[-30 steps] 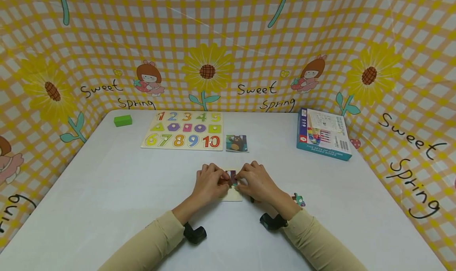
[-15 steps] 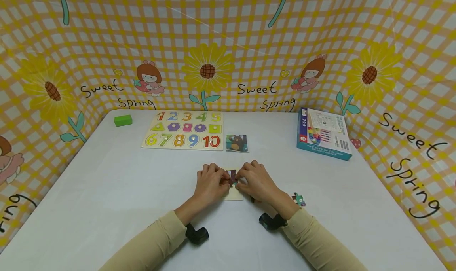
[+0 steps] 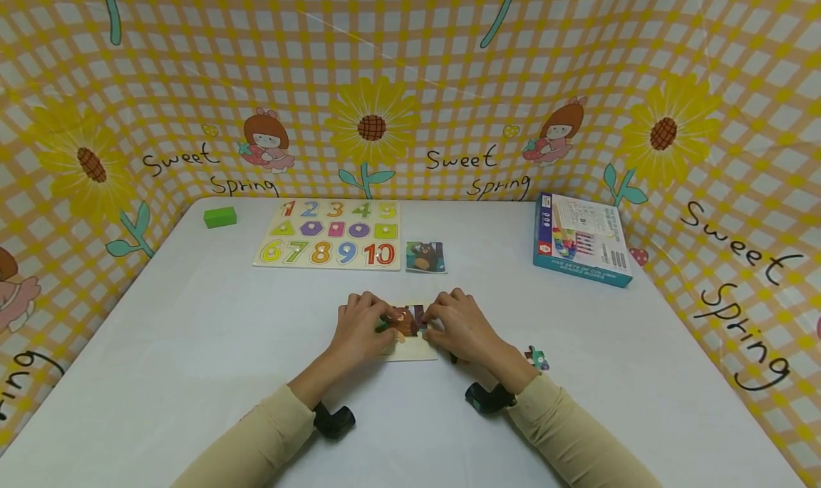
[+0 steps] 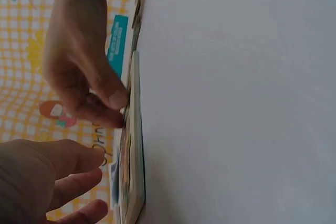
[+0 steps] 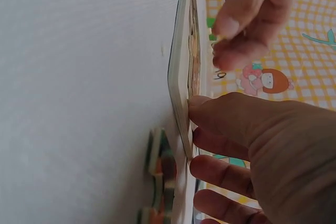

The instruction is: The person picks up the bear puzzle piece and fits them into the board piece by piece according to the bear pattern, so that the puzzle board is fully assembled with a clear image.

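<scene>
A small wooden puzzle board [image 3: 413, 350] lies flat in front of me, its lower strip bare and pale. On it sits brown bear artwork [image 3: 403, 320] with a dark purple piece [image 3: 420, 313] to the right. My left hand [image 3: 360, 329] hovers at the board's left side; in the left wrist view its fingers [image 4: 84, 184] are spread and hold nothing. Thumb and index of my right hand [image 3: 465, 328] pinch at a puzzle piece along the right edge, mostly covered by the hand. In the right wrist view that thumb [image 5: 210, 111] touches the board's edge.
Loose puzzle pieces [image 3: 537, 357] lie beside my right wrist. Farther back are a bear picture card [image 3: 426, 257], a number board [image 3: 327, 233], a green block [image 3: 220, 217] and a blue box [image 3: 582, 240]. A patterned cloth [image 3: 372, 46] walls the table's back and sides.
My left hand has let go and drawn back to the left, uncovering the bear artwork on the board. The right hand has stayed almost still at the right edge.
</scene>
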Demonstrator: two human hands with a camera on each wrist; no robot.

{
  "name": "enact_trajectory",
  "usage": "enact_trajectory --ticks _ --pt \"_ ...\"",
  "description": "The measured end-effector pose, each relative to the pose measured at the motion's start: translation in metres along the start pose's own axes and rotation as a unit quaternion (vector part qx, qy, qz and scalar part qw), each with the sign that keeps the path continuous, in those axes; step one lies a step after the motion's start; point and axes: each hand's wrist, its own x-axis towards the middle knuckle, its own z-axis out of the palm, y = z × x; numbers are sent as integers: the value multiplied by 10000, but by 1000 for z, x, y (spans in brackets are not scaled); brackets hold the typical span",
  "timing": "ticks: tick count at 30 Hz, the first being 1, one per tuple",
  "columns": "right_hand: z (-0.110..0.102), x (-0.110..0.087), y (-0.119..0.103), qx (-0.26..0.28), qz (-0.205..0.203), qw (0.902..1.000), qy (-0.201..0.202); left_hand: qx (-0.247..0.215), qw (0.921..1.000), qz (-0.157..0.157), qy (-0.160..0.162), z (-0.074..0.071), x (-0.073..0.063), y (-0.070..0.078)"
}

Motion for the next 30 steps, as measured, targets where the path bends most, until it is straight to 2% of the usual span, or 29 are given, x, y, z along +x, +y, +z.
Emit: enact_trajectory --ticks 7,16,30 --pt "1 0 0 -6 -25 10000 38 -8 9996 -203 -207 -15 -15 -12" --pt "2 0 0 -25 -77 10000 42 -31 9991 -291 -311 -18 -30 -22" --pt "0 0 0 -73 -34 10000 -4 -34 9996 -182 -219 -16 -32 -24"
